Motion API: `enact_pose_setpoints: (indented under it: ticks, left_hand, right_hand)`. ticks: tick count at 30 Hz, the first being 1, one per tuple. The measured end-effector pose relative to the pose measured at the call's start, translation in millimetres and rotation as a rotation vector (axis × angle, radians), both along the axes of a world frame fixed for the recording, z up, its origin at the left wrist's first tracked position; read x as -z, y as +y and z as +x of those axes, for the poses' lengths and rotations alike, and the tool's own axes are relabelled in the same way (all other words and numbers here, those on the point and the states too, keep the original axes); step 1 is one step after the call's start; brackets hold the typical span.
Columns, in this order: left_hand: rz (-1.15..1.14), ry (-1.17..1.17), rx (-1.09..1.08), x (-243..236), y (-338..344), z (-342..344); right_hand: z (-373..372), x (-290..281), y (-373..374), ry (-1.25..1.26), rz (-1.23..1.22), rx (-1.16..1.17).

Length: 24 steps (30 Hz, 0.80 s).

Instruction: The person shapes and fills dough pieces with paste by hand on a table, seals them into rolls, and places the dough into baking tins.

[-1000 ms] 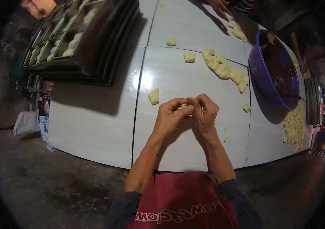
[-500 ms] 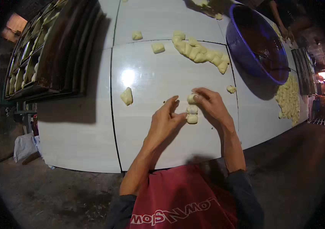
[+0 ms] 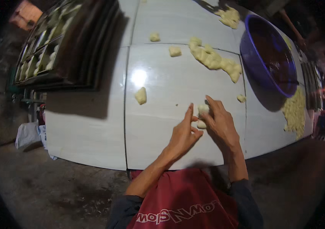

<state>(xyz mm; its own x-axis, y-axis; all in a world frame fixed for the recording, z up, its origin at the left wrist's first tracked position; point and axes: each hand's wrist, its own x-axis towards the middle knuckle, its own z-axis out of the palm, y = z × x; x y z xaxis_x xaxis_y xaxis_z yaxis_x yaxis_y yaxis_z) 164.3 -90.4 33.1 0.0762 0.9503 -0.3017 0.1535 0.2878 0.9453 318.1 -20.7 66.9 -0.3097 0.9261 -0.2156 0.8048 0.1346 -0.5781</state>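
A short row of pale dough pieces [image 3: 203, 110] lies on the white table between my hands, partly covered by my fingers. From its right side my right hand [image 3: 222, 124] curls over the row, thumb and fingers against the dough. On the other side is my left hand [image 3: 184, 134], fingers stretched out and apart, with its fingertips close to the lower piece; whether they touch it is hard to tell. Beyond them runs a long clump of dough pieces [image 3: 214, 60]. Single dough lumps lie at the left [image 3: 141, 95] and right [image 3: 241, 98].
Stacked dark trays [image 3: 74, 49] holding dough pieces stand at the left. A purple basin [image 3: 251, 57] sits at the far right, with more dough [image 3: 295, 112] beside it and another dough heap [image 3: 229, 17] behind. Another person's arm [image 3: 292, 26] shows at the upper right.
My view has shifted, so the scene sits further right. My right hand has come down over the dough row, and my left hand has drawn alongside it. The dough row is now more covered.
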Motion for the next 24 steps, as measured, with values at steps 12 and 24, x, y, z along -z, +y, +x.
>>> enact_pose_setpoints:
  ticks: [12, 24]
  left_hand:
    - [-0.11, -0.111, -0.256, -13.3, -78.5, -120.2]
    - [0.012, -0.268, -0.745, 32.6, -143.3, -329.9]
  right_hand:
    - [-44.0, -4.4, -31.2, 0.927, -0.6, 0.504]
    - [-344.1, -199.0, 46.0, 0.719, -0.103, -0.384]
